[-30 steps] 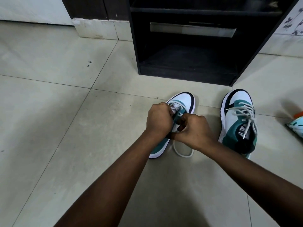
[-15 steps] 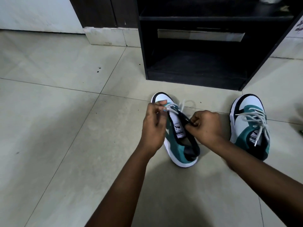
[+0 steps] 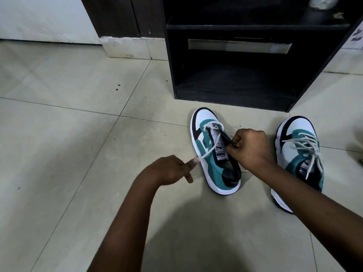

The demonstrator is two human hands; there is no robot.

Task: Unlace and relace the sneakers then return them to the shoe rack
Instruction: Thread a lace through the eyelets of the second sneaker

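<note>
- unlacing step: left hand (image 3: pixel 169 170) pinches the white lace (image 3: pixel 207 152) of the near-left teal-and-white sneaker (image 3: pixel 213 154), drawn taut.
- right hand (image 3: pixel 249 148) grips its dark collar edge.
- next, probably: free the far eyelets.

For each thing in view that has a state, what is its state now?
left sneaker: on floor, mostly unlaced, tongue exposed
white lace: pulled taut toward the left hand
left hand: pinches the lace end
right hand: grips the sneaker's right eyelet edge
right sneaker: on floor, laced
shoe rack: bottom shelf bare
</note>
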